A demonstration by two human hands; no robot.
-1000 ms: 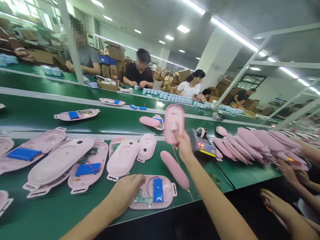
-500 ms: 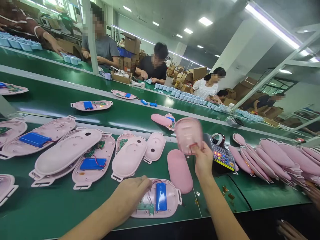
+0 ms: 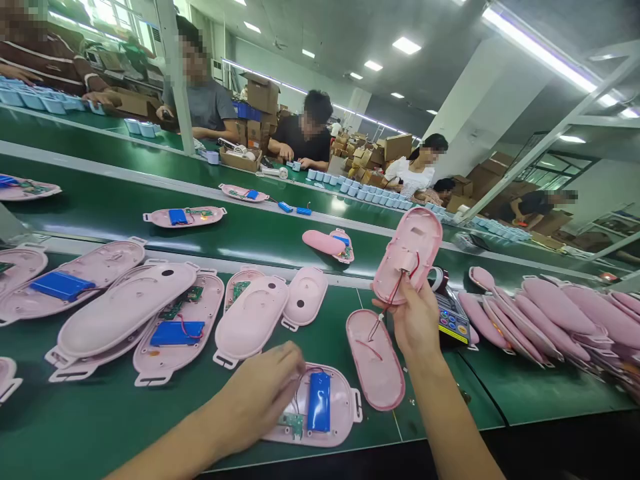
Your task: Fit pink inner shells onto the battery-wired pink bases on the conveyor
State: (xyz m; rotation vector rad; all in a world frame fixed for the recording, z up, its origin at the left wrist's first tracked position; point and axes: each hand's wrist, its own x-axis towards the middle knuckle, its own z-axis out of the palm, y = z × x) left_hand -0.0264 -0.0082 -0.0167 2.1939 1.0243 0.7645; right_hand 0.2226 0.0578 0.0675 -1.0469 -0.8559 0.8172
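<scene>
Head view: right hand grips a pink cover at its near end, inner face showing, raised over the right part of the desk. Red and dark wires hang from it to a small white connector. Left hand is at the left end of the open shell, fingers bunched narrow; can't tell if they pinch a lead. Shell lies flat by the desk's near edge, blue battery and green board inside.

Step looks like lead handling between cover and shell. To do it well: leave slack, handle the connector body rather than pull wires, hold the cover by its rim, keep leads off the shell's edge.

Counts: one cover held; one pink panel just right of the shell; three batteries on the near desk, each in an open shell; three pale shells back-up, left. Far green lane: four batteries in shells, two loose. Pink pile, right: too overlapped to count.
</scene>
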